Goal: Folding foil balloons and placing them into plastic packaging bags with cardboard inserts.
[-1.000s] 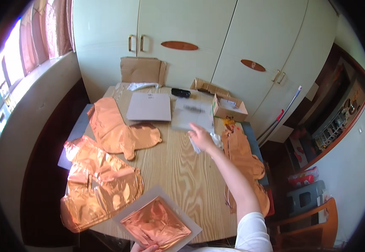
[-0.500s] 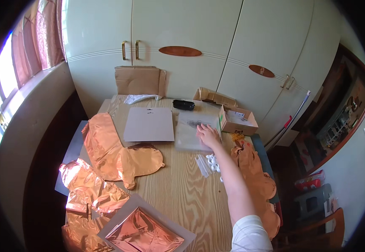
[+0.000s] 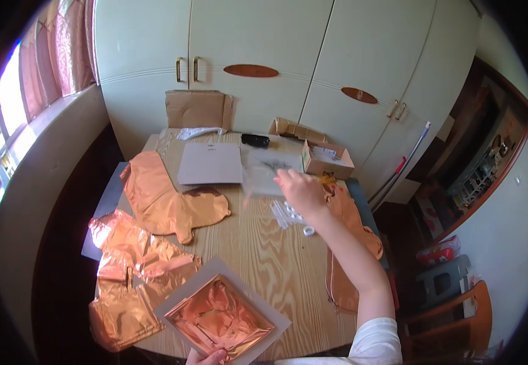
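At the bottom edge, my left hand [image 3: 208, 358] grips a grey card [image 3: 218, 265] bearing a folded copper foil balloon [image 3: 224, 313], its thumb over the near edge. My right hand [image 3: 303, 190] is stretched out over the table's far right half, its fingers pinched at the edge of a clear plastic bag [image 3: 264, 180]. That bag looks slightly blurred and lies over a stack of similar bags. Just below the right hand are clear tubes [image 3: 283, 214] and white rolls of tape [image 3: 309, 231], partly covered by the wrist.
Flat copper foil balloons [image 3: 154, 194] spread along the table's left side; another [image 3: 344, 280] lies under my right forearm. A grey card stack [image 3: 210, 164], a black case [image 3: 255, 140], an open cardboard box [image 3: 329, 159] and folded cardboard [image 3: 197, 109] stand at the back.
My right hand has gone from lying spread on the bags to a pinch, raised and drawn nearer. My left hand has come into view holding the card, which has tilted up.
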A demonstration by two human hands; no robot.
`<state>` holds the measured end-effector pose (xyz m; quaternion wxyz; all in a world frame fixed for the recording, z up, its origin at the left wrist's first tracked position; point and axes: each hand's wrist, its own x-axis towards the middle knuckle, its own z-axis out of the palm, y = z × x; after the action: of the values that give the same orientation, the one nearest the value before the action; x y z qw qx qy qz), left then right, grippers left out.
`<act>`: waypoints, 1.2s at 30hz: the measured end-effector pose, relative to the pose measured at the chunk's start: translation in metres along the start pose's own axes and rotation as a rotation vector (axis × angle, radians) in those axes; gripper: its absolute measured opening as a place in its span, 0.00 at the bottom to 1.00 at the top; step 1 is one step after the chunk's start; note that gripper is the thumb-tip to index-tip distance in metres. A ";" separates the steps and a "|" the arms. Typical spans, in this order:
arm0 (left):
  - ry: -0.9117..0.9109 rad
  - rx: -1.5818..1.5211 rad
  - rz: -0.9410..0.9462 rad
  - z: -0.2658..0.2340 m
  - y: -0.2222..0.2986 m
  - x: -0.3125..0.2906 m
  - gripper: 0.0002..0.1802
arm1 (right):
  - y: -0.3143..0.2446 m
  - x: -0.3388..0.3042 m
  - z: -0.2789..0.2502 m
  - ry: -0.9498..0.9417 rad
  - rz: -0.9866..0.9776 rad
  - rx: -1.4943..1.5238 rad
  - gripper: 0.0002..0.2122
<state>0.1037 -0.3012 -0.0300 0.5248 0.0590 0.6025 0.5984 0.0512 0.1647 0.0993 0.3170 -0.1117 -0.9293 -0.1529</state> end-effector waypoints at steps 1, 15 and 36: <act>-0.002 -0.014 0.033 0.007 0.016 -0.014 0.24 | -0.021 -0.014 -0.016 -0.016 -0.034 -0.068 0.17; -0.148 -0.155 -0.096 0.002 -0.053 -0.042 0.20 | -0.146 -0.178 -0.057 -0.283 -0.303 0.101 0.22; -0.029 -0.024 0.206 0.025 -0.061 -0.034 0.12 | -0.165 -0.210 -0.093 -0.405 -0.012 0.695 0.05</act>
<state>0.1704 -0.3249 -0.0519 0.4696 0.1230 0.5784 0.6556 0.2147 -0.0448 0.0030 0.1454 -0.0200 -0.9700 0.1938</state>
